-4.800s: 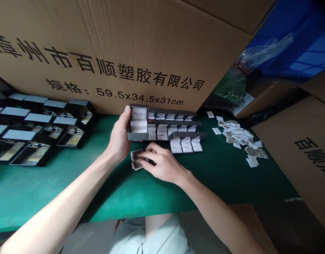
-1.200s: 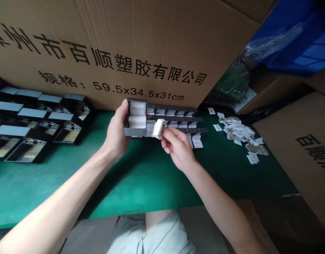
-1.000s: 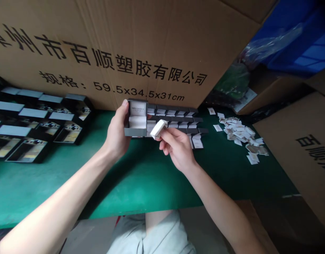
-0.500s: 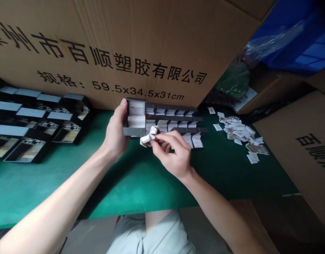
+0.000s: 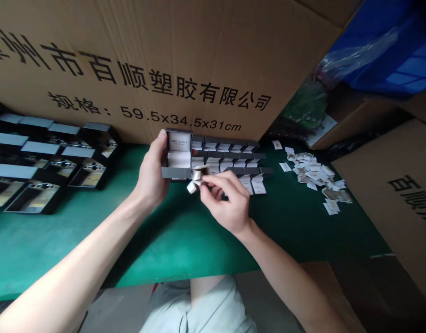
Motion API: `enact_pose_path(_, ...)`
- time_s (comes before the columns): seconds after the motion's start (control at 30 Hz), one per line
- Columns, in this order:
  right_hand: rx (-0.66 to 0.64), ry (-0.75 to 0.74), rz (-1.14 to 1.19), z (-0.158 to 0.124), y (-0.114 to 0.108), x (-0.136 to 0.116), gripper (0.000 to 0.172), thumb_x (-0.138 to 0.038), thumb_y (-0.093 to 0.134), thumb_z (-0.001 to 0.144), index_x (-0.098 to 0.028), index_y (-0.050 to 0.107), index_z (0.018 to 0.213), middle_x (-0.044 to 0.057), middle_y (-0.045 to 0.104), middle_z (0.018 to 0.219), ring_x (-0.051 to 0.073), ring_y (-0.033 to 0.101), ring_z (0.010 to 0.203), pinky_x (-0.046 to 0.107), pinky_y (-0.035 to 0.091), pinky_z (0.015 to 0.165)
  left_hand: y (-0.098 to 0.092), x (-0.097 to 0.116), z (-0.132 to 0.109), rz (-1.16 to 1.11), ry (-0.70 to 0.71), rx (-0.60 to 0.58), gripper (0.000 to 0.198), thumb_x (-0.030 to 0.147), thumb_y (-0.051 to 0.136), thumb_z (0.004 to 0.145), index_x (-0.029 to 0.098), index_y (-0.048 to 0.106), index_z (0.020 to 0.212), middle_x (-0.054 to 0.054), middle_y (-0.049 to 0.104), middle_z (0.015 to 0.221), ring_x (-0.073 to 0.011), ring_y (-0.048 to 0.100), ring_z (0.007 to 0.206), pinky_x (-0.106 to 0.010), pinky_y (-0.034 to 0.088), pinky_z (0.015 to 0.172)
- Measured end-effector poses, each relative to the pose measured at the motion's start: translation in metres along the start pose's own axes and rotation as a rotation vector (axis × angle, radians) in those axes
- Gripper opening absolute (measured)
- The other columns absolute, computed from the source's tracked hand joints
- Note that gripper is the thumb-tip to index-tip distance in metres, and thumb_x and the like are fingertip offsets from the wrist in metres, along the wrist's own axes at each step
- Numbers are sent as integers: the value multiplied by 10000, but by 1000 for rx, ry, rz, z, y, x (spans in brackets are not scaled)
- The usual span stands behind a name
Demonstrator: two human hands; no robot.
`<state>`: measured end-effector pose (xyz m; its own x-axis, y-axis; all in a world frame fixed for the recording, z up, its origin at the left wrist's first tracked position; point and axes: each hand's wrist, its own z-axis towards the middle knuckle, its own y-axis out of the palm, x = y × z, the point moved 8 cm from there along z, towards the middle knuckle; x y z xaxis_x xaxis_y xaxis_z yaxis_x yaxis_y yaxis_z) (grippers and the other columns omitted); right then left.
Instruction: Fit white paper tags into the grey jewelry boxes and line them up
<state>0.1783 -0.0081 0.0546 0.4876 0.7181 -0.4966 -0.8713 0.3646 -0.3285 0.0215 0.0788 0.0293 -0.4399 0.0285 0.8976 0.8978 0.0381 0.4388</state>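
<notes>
Just right of the left grip, the right hand point(image 5: 227, 201) had a small white insert point(image 5: 195, 178) pinched between thumb and fingertips point(image 5: 206, 179). The fingers covered part of it, so I could not make out its full shape. The left hand point(image 5: 149, 173) was closed around a grey box point(image 5: 176, 159), with the thumb up the box's outer side, the lid point(image 5: 178, 142) standing open and a white cushion point(image 5: 177, 159) showing inside. Behind the grip, rows of open boxes point(image 5: 227, 157) lay on a green mat point(image 5: 60, 236), the nearest just beside the right hand. Further left of the grip sat black trays point(image 5: 50, 157), and well to the right lay a heap of white scraps point(image 5: 312, 178). A carton point(image 5: 164, 60) stood beyond them all.

Risks noted: the insert was held only at the fingertips, so a slack pinch could drop it among the rows, where it would be hard to pick out. The right hand's knuckles were close to the nearest boxes, and a careless sideways move could knock them. A tilt of the left wrist could tip the cushion out.
</notes>
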Motion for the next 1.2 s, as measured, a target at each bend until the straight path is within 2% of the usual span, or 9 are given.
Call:
enact_pose_path(0.1,-3,-21,7,1,0,-1,136,-125,674,943,-206,726,1038,26,710,930,52,597,594,169,565,551,0,-1,0,-11,3,-8,423,496,445,1023,181,716,949,-94,753,799,-281,746,841,-331,573,575)
enact_pose_path(0.27,-18,-13,3,0,1,0,153,-116,669,942,-205,719,1056,38,717,954,64,624,616,179,573,557,-1,-1,-1,-20,-1,1,409,478,441,1034,178,714,979,-86,753,806,-276,752,872,-359,591,685)
enact_pose_path(0.4,-40,21,13,-1,3,4,151,-151,661,957,-215,721,1080,39,719,971,74,641,637,189,585,570,2,-2,-2,-17,-27,-29,399,519,476,1020,196,707,983,-70,751,793,-284,746,895,-374,593,709)
enact_pose_path(0.57,-28,18,38,-2,3,3,153,-139,689,942,-207,726,1074,38,722,965,67,622,616,186,585,580,1,-2,-3,-38,-42,21,407,471,436,1041,170,699,964,-87,744,796,-283,746,897,-379,605,745)
enact_pose_path(1.03,-21,7,14,1,1,0,77,-209,714,954,-212,754,1020,40,737,952,73,652,615,187,612,566,4,-3,-4,-64,-39,21,412,461,460,1028,164,726,927,-106,765,850,-299,759,902,-392,636,765)
enact_pose_path(1.2,-5,-9,10,1,0,-3,84,-182,717,945,-207,751,1018,52,764,992,82,682,633,191,618,563,2,-3,-2,-41,-14,20,397,473,480,1007,173,718,904,-99,770,845,-290,761,872,-362,630,714)
